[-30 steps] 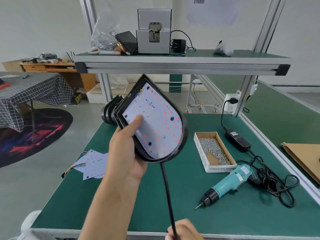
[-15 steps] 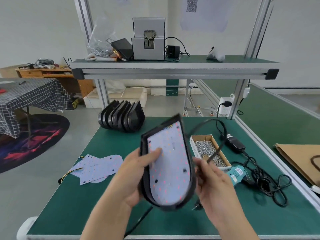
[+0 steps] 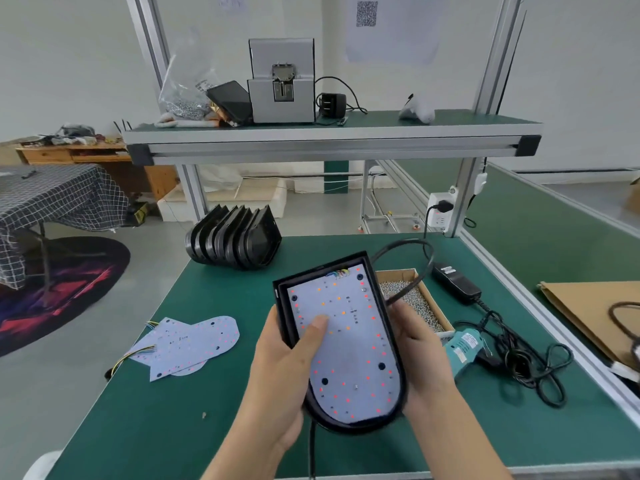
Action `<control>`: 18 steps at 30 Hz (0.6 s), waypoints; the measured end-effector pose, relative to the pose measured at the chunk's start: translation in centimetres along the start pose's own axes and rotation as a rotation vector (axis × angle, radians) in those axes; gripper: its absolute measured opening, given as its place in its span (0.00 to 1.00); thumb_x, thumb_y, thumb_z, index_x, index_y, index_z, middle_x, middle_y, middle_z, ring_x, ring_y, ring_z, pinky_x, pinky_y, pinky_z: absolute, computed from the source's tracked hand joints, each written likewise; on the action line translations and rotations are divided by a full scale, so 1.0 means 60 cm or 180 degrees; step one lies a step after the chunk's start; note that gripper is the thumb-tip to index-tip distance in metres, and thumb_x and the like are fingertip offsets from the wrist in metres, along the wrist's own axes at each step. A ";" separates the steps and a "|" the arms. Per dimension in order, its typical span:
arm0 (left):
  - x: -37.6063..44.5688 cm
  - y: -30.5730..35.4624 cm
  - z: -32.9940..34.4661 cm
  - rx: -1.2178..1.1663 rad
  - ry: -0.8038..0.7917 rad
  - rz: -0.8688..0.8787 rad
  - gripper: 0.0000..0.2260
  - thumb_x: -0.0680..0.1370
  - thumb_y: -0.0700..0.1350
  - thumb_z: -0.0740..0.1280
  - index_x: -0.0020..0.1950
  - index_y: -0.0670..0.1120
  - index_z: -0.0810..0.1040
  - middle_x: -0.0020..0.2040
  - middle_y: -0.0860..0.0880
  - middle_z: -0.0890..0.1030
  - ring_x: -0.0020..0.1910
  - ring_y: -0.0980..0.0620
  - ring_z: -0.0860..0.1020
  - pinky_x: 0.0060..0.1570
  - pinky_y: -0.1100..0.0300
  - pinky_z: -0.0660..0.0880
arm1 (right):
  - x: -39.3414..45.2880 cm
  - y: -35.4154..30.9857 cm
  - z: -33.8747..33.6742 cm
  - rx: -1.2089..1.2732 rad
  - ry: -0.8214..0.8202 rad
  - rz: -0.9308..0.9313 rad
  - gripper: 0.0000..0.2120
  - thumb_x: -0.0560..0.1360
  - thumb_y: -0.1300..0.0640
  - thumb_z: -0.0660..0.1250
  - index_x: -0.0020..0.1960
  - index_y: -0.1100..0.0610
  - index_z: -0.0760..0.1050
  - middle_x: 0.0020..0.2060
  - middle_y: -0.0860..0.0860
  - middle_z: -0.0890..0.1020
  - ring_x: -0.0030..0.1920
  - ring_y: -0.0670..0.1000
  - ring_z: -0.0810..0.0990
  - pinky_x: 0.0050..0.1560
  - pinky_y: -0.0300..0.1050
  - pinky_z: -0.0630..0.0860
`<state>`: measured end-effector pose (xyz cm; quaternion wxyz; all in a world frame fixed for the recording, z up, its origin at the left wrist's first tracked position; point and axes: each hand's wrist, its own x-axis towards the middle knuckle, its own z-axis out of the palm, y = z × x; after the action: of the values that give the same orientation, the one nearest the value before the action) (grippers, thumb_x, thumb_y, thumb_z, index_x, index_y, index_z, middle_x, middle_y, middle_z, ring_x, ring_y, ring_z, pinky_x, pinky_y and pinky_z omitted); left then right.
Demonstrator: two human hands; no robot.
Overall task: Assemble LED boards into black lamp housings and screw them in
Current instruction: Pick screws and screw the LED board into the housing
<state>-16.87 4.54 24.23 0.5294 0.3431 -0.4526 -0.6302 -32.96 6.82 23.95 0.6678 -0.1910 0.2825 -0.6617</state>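
Bright, even indoor light, soft and diffuse, source not visible. Shadows weak: faint one under left hand (image 3: 284, 368) on green surface (image 3: 194, 431). White wall (image 3: 69, 64) slightly washed out. Mild sheen on LED board (image 3: 346, 341). Strong wide-angle bending at edges, frame posts (image 3: 498, 57) lean. Slight softness overall; cord (image 3: 623, 320) at right edge smeared.

Assembly workshop, green workbench (image 3: 214, 393), aluminium shelf frame (image 3: 325, 145), electric screwdriver (image 3: 465, 348)
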 end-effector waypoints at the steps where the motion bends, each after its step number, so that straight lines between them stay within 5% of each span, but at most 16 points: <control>1: 0.004 -0.001 0.003 -0.0028 0.0160 0.0117 0.10 0.78 0.47 0.72 0.58 0.56 0.83 0.59 0.50 0.86 0.59 0.48 0.85 0.54 0.52 0.83 | -0.003 0.003 -0.009 0.0100 -0.0029 -0.0096 0.27 0.80 0.44 0.60 0.70 0.61 0.78 0.66 0.62 0.82 0.64 0.62 0.83 0.62 0.58 0.79; 5: 0.012 -0.008 0.027 0.0024 0.0494 0.0508 0.10 0.80 0.45 0.72 0.57 0.60 0.81 0.58 0.51 0.86 0.58 0.48 0.85 0.56 0.48 0.80 | -0.022 0.027 -0.033 0.0099 -0.0369 -0.0192 0.41 0.77 0.29 0.65 0.79 0.57 0.70 0.77 0.60 0.71 0.78 0.61 0.69 0.75 0.58 0.70; 9: 0.011 -0.011 0.055 0.0174 0.0528 0.0582 0.10 0.78 0.49 0.71 0.58 0.61 0.80 0.58 0.52 0.86 0.58 0.48 0.85 0.57 0.45 0.80 | -0.037 0.019 -0.020 -0.0665 -0.0082 -0.0728 0.28 0.72 0.46 0.81 0.67 0.55 0.82 0.68 0.59 0.81 0.69 0.59 0.80 0.62 0.48 0.81; 14: 0.018 -0.008 0.085 0.0196 -0.0091 0.0152 0.12 0.84 0.43 0.68 0.64 0.56 0.79 0.61 0.53 0.86 0.60 0.51 0.84 0.61 0.47 0.78 | -0.059 -0.025 -0.037 -0.0735 0.0150 -0.0868 0.22 0.76 0.56 0.72 0.68 0.61 0.80 0.66 0.61 0.82 0.67 0.62 0.81 0.63 0.52 0.81; 18: 0.000 -0.015 0.126 0.0732 -0.0785 -0.0083 0.13 0.83 0.42 0.68 0.65 0.56 0.79 0.60 0.58 0.86 0.60 0.57 0.84 0.59 0.55 0.79 | -0.104 -0.058 -0.061 -0.0530 0.0617 -0.1284 0.20 0.72 0.58 0.76 0.63 0.61 0.84 0.61 0.62 0.84 0.60 0.61 0.85 0.54 0.51 0.84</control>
<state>-24.08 6.12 26.08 0.4188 0.3273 -0.5788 -0.6184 -37.75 13.26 24.10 0.4737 -0.2335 0.3551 -0.7713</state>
